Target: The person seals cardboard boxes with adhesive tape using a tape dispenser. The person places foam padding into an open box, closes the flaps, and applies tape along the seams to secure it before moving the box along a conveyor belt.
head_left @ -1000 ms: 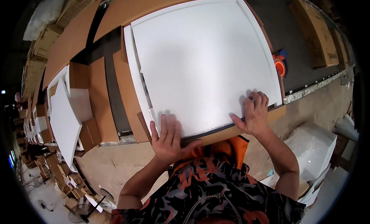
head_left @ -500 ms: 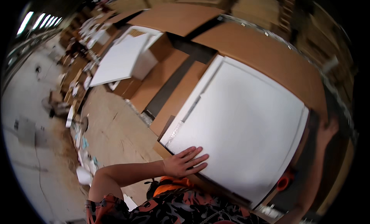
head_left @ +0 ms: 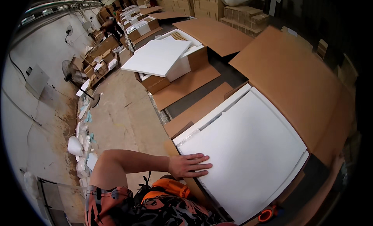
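My left hand (head_left: 190,166) lies flat with fingers spread on a white foam sheet (head_left: 248,144) that covers the top of the cardboard box in front of me. At the far right, my dim, blurred right hand (head_left: 337,163) is at the lower corner of the box's long brown flap (head_left: 295,78) and appears to grip it; its fingers are partly hidden. The flap stands raised along the far side of the sheet. An orange-ringed tool (head_left: 265,215), perhaps a tape dispenser, sits beside the box's near right corner.
Beyond a narrower flap (head_left: 198,109) stands another open box (head_left: 194,64) with a tilted white foam board (head_left: 157,56) on top. More boxes line the table farther off. On the left are a standing fan (head_left: 68,70), a wall and white scraps (head_left: 75,146). Another person (head_left: 112,27) is far back.
The long flap has risen from lying low to standing up, with my right hand at its corner. My left hand stays flat on the foam sheet. The view has shifted, showing more of the room.
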